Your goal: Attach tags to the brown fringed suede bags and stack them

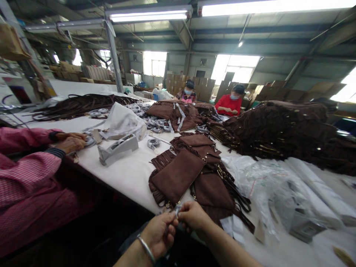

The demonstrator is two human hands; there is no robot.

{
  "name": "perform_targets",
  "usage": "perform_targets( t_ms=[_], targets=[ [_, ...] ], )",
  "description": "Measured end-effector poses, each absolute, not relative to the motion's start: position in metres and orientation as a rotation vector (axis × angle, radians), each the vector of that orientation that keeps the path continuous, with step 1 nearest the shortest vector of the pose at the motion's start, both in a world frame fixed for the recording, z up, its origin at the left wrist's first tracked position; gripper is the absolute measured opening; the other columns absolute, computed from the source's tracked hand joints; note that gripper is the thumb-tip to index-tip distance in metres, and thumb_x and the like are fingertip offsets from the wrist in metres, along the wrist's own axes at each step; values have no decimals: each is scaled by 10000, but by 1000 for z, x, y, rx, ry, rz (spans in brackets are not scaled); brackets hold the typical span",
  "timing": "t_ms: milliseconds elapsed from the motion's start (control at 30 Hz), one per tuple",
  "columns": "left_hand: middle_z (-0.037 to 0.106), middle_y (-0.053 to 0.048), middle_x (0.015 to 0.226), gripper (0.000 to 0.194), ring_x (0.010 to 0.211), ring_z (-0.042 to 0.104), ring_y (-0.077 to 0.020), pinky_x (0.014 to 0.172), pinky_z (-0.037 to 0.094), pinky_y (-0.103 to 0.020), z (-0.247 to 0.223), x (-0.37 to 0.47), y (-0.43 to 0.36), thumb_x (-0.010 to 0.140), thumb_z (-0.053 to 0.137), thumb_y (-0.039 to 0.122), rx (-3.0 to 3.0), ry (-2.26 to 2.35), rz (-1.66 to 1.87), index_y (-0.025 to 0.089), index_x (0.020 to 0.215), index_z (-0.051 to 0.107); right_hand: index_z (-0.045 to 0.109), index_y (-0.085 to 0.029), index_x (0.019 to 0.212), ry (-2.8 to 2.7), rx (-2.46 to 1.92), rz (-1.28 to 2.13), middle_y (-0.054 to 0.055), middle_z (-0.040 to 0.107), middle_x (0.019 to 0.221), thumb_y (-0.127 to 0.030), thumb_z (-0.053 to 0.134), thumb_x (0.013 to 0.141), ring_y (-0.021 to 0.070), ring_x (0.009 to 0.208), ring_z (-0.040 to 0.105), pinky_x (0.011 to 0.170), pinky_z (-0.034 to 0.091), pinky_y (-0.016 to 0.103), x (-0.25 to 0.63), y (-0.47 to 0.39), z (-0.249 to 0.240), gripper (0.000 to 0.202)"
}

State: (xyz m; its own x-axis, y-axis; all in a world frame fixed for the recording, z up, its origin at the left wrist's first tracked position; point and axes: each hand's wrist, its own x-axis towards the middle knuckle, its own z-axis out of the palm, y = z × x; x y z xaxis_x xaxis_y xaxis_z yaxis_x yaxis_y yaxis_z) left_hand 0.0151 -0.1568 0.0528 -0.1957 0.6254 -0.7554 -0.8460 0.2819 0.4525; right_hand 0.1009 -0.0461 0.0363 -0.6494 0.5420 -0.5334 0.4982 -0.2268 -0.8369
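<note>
Both my hands meet at the table's front edge, fingertips pinched close together. My left hand (161, 233), with a silver bangle on its wrist, is closed. Pressed beside it, my right hand (194, 217) is closed too. Between their fingertips shows a small, shiny, greyish piece (177, 210), too small to name; it sits by the corner of a dark brown fringed bag (178, 174). That bag lies flat on the table, its zip edge toward my right hand. Under and beside it lie more brown bags (213, 193) with straps and gold-coloured clips.
A grey tape dispenser (118, 150) and a coiled grey strap (153, 142) lie left of the bags. Clear plastic wrapping (267, 185) covers the right side. Brown bags are heaped (278, 129) behind. A co-worker's hands (69, 141) hold a grey coil at left; two people sit across.
</note>
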Motion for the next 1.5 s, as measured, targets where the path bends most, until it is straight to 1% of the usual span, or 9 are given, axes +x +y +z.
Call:
perform_targets(
  t_ms=[167, 333, 467, 600, 767, 1000, 1167, 1333, 1500],
  targets=[
    [488, 61, 562, 115, 347, 362, -3, 330, 196, -77, 50, 12, -159, 811, 608, 242, -233, 1157, 1312, 159, 774, 538, 590, -168, 700, -2035, -1311, 2055, -31, 607, 490, -172, 593, 618, 107, 353, 525, 279, 280, 143, 96, -44, 41, 82],
    [562, 19, 545, 257, 367, 362, -51, 355, 214, -160, 46, 15, -164, 801, 605, 392, 268, 1618, 1353, 169, 689, 544, 613, -172, 801, -2307, -1303, 1805, -10, 637, 571, -233, 572, 699, 151, 412, 580, 325, 346, 191, 95, -44, 39, 125],
    [625, -20, 599, 238, 532, 540, -129, 508, 363, -228, 41, 17, -173, 845, 542, 340, 844, 2074, 1279, 184, 671, 586, 670, -167, 879, -2575, -1068, 1278, 18, 668, 687, -153, 622, 671, 191, 662, 645, 571, 460, 248, 107, -38, 51, 214],
    [664, -59, 744, 237, 710, 621, -183, 641, 414, -269, 30, 19, -178, 902, 444, 286, 1246, 2274, 1173, 193, 750, 600, 669, -202, 1009, -2640, -637, 962, 45, 688, 913, -126, 534, 796, 181, 869, 634, 800, 451, 264, 112, -30, 85, 263],
    [657, -49, 734, 252, 707, 627, -183, 649, 418, -271, 25, 18, -179, 918, 413, 276, 1299, 2333, 1159, 199, 758, 592, 691, -210, 823, -2733, -465, 831, 35, 677, 828, -181, 521, 846, 170, 806, 623, 732, 424, 252, 100, -29, 115, 174],
    [659, -31, 739, 236, 704, 618, -168, 658, 413, -263, 36, 17, -179, 916, 432, 305, 1120, 2268, 1156, 203, 782, 598, 607, -156, 576, -2324, -1071, 1598, -15, 526, 507, -276, 540, 774, 100, 486, 464, 473, 315, 224, 111, -54, 73, 241],
    [662, -50, 788, 269, 740, 621, -176, 694, 430, -275, 32, 24, -177, 929, 393, 322, 1178, 2186, 1193, 197, 828, 608, 541, -190, 710, -1589, -1341, 2195, -107, 340, 446, -527, 651, 630, 57, 373, 285, 352, 173, 178, 111, -77, 41, 363],
    [663, -65, 851, 267, 829, 614, -193, 768, 456, -288, 38, 20, -185, 897, 464, 374, 1181, 2023, 1305, 194, 852, 657, 551, -156, 745, -1272, -1227, 2348, -118, 351, 438, -498, 767, 485, 28, 379, 261, 347, 143, 155, 107, -81, 35, 481],
    [489, 25, 577, 431, 480, 436, -92, 445, 370, -199, 37, 11, -177, 776, 570, 586, 311, 1734, 1379, 159, 729, 601, 525, -162, 728, -1202, -1191, 2410, -112, 387, 450, -519, 806, 468, 17, 367, 255, 342, 132, 151, 110, -80, 31, 523]
  ],
)
